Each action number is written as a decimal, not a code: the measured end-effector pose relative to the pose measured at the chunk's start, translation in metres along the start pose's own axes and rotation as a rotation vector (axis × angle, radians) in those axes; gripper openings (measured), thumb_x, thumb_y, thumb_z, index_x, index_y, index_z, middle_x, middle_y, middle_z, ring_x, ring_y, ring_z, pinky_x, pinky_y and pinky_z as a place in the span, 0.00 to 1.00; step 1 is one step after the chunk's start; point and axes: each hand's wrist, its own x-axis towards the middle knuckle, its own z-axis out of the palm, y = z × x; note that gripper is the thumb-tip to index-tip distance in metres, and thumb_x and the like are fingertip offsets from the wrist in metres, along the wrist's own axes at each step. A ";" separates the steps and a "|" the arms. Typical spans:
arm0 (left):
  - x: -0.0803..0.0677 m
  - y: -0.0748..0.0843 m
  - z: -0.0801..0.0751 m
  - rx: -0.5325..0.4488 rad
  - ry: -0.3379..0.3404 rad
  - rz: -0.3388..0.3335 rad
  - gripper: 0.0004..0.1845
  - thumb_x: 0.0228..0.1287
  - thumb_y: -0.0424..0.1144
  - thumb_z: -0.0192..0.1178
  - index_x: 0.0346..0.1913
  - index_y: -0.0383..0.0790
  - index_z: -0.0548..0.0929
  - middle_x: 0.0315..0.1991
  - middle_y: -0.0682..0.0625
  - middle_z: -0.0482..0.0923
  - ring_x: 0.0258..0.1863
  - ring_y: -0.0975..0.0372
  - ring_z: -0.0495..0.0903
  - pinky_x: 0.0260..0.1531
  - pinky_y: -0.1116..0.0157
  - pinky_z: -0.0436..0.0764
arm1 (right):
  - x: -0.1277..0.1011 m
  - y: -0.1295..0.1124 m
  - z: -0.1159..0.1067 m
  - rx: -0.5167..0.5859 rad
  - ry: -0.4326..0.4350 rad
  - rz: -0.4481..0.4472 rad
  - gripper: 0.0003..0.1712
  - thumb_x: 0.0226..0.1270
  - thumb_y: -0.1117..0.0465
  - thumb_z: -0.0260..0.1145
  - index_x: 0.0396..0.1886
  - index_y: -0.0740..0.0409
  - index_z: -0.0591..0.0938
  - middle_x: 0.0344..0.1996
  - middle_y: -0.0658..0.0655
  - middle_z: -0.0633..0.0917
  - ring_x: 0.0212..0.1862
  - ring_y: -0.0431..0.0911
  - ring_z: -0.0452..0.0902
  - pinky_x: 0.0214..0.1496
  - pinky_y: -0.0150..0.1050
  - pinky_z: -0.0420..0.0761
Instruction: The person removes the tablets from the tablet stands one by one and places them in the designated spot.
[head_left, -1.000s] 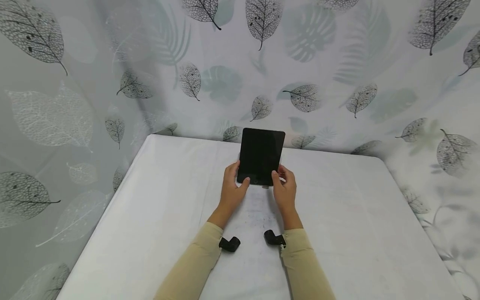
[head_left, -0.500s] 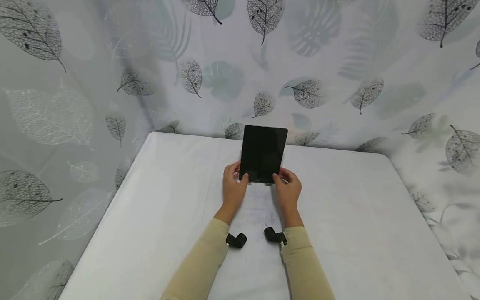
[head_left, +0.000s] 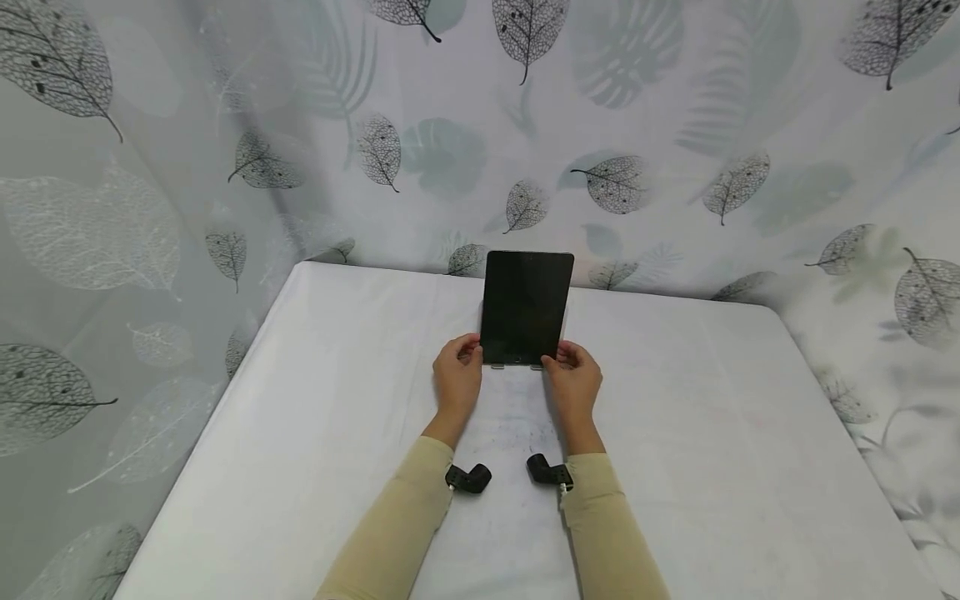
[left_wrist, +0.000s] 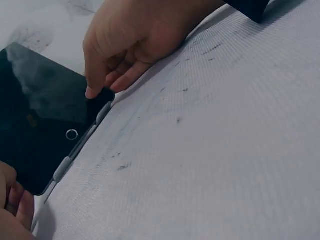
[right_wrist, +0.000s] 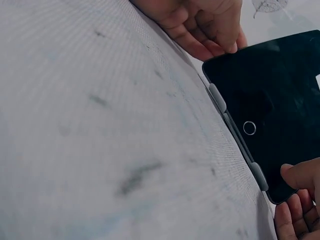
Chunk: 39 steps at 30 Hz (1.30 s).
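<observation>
while propped upright on a stand near the back middle of the desk (head_left: 315,400), dark tablet (head_left: 527,307) with the screen off, facing the camera, home button at the bottom. sits in two little grey clips (right_wrist: 216,94) along its lower edge, clearer from the wrist views.

left hand (head_left: 457,375) at the bottom left corner, fingers (right_wrist: 220,35) curled and pressed together, tips touching the corner of the tablet, thumb side up against the edge. looks like a light pinch on the corner rather than a full grab.

right hand (head_left: 573,379) mirrored at the bottom right corner, fingers (left_wrist: 100,75) bunched together too, tips on the glass right by the edge, pinching that corner.

both hands resting low on the desk, wrists down, beige sleeves (head_left: 397,517) coming in from the bottom. small black cameras (head_left: 468,478) strapped at each wrist.

white cloth over the desk, a bit smudged with grey marks (head_left: 517,417) just in front of the tablet, between the two hands. leaf print curtain (head_left: 637,125) all around behind and on the sides.
</observation>
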 end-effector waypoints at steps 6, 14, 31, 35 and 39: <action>-0.001 0.003 -0.001 -0.030 -0.005 0.024 0.10 0.63 0.26 0.67 0.47 0.35 0.89 0.40 0.42 0.87 0.42 0.56 0.85 0.42 0.66 0.86 | -0.001 -0.004 0.000 -0.014 -0.041 0.023 0.21 0.59 0.70 0.75 0.52 0.69 0.82 0.45 0.68 0.84 0.47 0.54 0.82 0.42 0.16 0.73; 0.000 0.003 -0.004 -0.058 -0.015 0.041 0.10 0.61 0.24 0.68 0.45 0.34 0.89 0.39 0.41 0.87 0.41 0.54 0.86 0.41 0.68 0.86 | -0.002 -0.002 -0.001 -0.030 -0.052 0.057 0.20 0.60 0.69 0.75 0.51 0.68 0.81 0.45 0.66 0.83 0.46 0.52 0.79 0.42 0.18 0.73; 0.000 0.001 -0.008 -0.221 -0.089 -0.028 0.13 0.64 0.23 0.65 0.50 0.34 0.88 0.44 0.39 0.88 0.44 0.54 0.86 0.45 0.72 0.83 | -0.004 0.002 -0.005 0.092 -0.064 0.015 0.20 0.57 0.73 0.75 0.48 0.70 0.80 0.42 0.65 0.82 0.42 0.45 0.76 0.40 0.18 0.75; 0.001 0.001 -0.008 -0.256 -0.094 -0.026 0.13 0.64 0.23 0.65 0.50 0.34 0.88 0.45 0.39 0.88 0.46 0.55 0.85 0.44 0.75 0.82 | -0.003 0.003 -0.006 0.158 -0.071 0.003 0.19 0.57 0.73 0.75 0.48 0.72 0.80 0.43 0.68 0.82 0.43 0.45 0.77 0.42 0.18 0.77; 0.003 0.002 -0.007 -0.293 -0.102 -0.020 0.14 0.64 0.23 0.65 0.51 0.33 0.88 0.46 0.37 0.87 0.47 0.55 0.84 0.43 0.76 0.81 | -0.002 0.002 -0.007 0.205 -0.081 0.012 0.19 0.59 0.73 0.75 0.48 0.72 0.79 0.46 0.70 0.83 0.46 0.46 0.79 0.44 0.18 0.79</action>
